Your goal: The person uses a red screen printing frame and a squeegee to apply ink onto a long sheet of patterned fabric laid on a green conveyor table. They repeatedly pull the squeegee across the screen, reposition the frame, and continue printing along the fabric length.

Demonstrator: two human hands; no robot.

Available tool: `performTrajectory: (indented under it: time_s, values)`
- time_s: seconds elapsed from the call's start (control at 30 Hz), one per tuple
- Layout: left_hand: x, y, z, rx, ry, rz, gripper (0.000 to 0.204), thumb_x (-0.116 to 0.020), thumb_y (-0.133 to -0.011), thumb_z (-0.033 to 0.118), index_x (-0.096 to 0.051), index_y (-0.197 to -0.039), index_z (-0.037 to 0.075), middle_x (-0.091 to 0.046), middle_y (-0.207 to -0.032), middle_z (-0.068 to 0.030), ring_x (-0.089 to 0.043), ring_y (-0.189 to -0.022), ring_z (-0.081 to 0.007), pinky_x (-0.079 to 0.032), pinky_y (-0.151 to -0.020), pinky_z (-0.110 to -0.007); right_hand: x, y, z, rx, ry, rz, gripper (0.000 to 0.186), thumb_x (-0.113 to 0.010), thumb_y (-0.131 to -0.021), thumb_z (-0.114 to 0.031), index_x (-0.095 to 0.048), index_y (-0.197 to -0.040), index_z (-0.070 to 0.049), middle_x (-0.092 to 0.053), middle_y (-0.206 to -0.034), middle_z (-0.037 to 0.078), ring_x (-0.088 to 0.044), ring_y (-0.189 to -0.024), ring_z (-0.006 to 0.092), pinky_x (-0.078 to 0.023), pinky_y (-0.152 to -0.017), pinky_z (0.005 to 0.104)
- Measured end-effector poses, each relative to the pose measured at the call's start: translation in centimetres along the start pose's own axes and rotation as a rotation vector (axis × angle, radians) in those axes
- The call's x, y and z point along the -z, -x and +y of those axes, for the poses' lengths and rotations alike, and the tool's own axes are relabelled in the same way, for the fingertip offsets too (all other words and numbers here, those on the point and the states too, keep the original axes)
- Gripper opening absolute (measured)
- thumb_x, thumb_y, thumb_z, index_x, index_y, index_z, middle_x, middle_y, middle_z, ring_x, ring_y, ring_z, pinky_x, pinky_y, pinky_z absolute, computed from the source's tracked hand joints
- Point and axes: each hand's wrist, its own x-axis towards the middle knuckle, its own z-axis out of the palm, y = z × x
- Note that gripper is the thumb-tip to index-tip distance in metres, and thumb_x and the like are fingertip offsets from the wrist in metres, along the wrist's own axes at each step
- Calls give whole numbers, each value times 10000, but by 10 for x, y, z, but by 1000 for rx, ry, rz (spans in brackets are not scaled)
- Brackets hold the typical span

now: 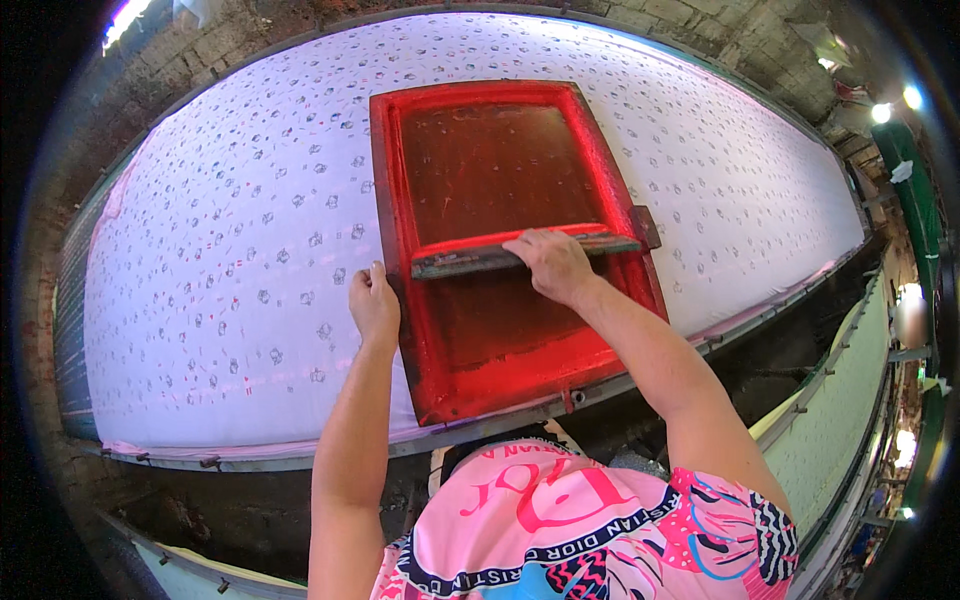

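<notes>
A red-stained screen printing frame [590,130] lies on white fabric [220,230] printed with small dark and red motifs. Across the frame's mesh sits a long squeegee [460,258], wet with red ink along its upper side. My right hand [552,264] is closed over the squeegee, right of its middle. At the frame's left edge, my left hand [374,304] is closed with its thumb uppermost, seemingly gripping that edge; its fingertips are partly hidden. Red ink covers the frame's inner borders, thickest at the near end.
A metal rail [280,462] with small pegs runs along the table's near edge, and the frame's near end reaches it. Beyond a dark gap on the right stands another long pale table [830,400]. A brick wall [690,28] borders the far side.
</notes>
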Motion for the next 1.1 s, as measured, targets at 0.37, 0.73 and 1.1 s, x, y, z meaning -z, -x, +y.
performTrajectory:
  time_s: [0.37, 0.73, 1.1]
  values:
    - [0, 10, 10, 44, -39, 145, 425, -570, -1136, 329, -689, -1097, -77, -684, -990, -158, -615, -930, -271, -496, -895, -424, -13, -183, 106, -36, 57, -60, 431, -635, -895, -28, -752, -1286, -166, -746, -1141, 123, -751, -1079, 353, -609, -937, 515]
    - [-7, 8, 7, 54, -135, 275, 380, -594, -1135, 279, -708, -1110, -82, -716, -989, -178, -651, -928, -281, -519, -883, -417, -43, -298, 200, 1, 120, 20, 378, -663, -938, -76, -740, -1299, -155, -742, -1184, 137, -747, -1135, 341, -623, -942, 516]
    - [-6, 4, 0, 92, -178, 274, 375, -603, -1135, 276, -711, -1099, -81, -715, -976, -186, -648, -901, -279, -518, -847, -423, -38, -318, 217, 23, 42, 133, 437, -616, -926, -1, -762, -1307, -158, -770, -1173, 124, -746, -1131, 340, -609, -971, 508]
